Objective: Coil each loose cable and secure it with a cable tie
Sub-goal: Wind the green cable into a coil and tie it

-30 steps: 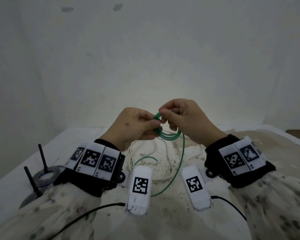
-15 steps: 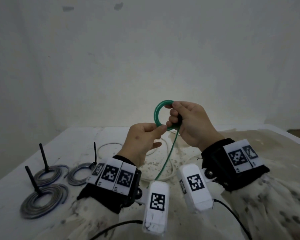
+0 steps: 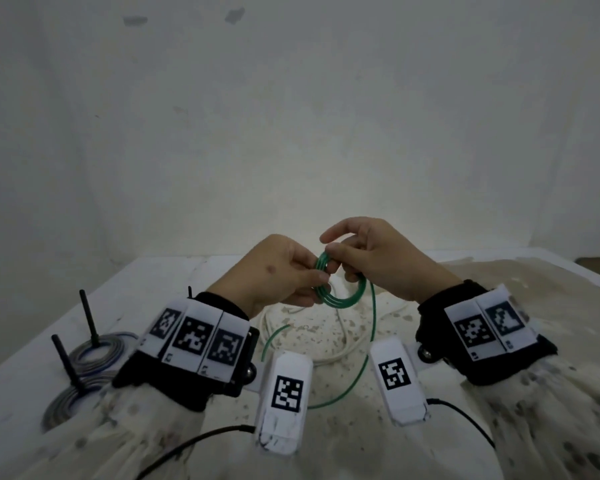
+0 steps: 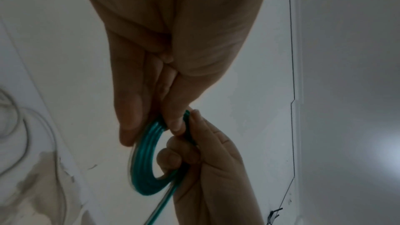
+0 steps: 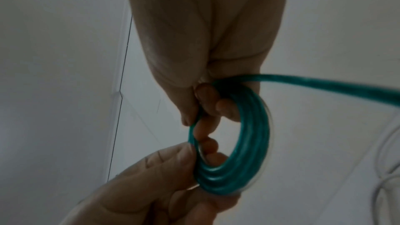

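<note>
Green cable [image 3: 340, 299] coil sits mid-air over bench [image 3: 187, 275] middle, pinched by left hand [image 3: 278, 271] & right hand [image 3: 378, 258], both grips tight on it w/ tail hanging to bench; if either pinch slackens, the springy loops prob pop open.

Head looks down; wrists close, sharing green coil [image 4: 147, 165].
</note>
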